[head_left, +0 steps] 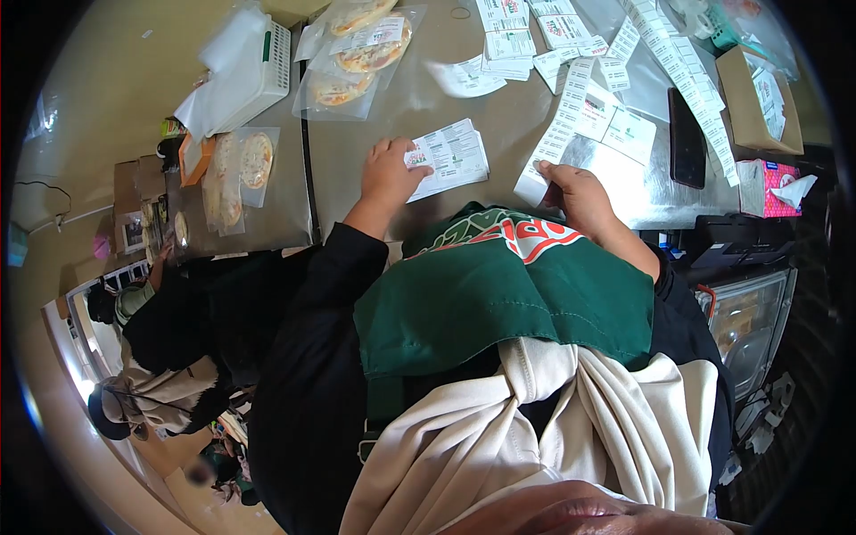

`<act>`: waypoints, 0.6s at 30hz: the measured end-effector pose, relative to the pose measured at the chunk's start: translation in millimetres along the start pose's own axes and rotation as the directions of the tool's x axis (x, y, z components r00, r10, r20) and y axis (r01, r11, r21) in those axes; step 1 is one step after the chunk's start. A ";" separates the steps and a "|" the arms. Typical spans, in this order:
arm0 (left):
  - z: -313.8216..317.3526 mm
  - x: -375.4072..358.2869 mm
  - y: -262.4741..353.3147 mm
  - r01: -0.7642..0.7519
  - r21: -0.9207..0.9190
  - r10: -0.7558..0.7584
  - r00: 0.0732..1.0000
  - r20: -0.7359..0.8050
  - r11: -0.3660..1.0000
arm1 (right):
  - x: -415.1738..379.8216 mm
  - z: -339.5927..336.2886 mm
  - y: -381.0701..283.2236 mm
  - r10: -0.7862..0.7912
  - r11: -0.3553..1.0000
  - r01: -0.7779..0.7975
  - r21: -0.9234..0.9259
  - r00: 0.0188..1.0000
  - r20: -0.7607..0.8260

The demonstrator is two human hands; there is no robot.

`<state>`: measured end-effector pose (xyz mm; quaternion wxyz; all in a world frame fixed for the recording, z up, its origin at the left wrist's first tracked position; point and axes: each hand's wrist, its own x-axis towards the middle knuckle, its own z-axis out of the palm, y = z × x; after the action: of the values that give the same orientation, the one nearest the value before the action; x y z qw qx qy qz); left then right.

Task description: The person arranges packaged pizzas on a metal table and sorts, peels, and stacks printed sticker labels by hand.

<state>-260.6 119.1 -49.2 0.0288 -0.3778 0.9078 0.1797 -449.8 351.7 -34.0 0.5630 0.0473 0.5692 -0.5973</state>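
My left hand (pixel 390 174) lies on the left end of a small stack of printed label cards (pixel 456 160), with the thumb on top and the fingers curled along the edge. The stack rests on the metal table near my apron. In my right hand (pixel 575 192), the lower end of a long strip of small printed stickers (pixel 563 120) is pinched between thumb and fingers. The strip runs up and away across the table. Beside it, more printed label cards (pixel 629 134) lie on a shiny flat surface.
Bagged pizzas (pixel 343 87) lie at the back left, near a white plastic basket (pixel 278 62). More label cards (pixel 508 40) are spread at the back. A black phone (pixel 687 138), a cardboard box (pixel 749 98) and a pink tissue box (pixel 765 187) sit at right. Other people are at lower left.
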 end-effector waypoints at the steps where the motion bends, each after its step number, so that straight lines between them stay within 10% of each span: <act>1: -13.0 -4.2 8.7 -0.025 0.104 0.026 1.000 -0.008 0.994 | 0.6 0.2 -0.1 -0.005 1.000 0.005 -0.003 1.000 0.000; 11: -10.6 24.0 -23.4 -0.045 0.130 0.023 0.986 0.165 0.990 | 1.2 -0.5 -1.3 -0.023 0.999 0.024 -0.029 0.999 0.030; 18: -0.2 13.0 -30.0 -0.030 -0.022 0.025 0.978 -0.206 0.999 | 1.6 -4.8 -2.2 -0.038 0.999 0.038 -0.006 0.999 0.027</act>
<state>-248.9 90.7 -60.7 -0.0722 -0.3821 0.9088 0.1515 -454.8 353.6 -35.4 0.5595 0.0268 0.5641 -0.6067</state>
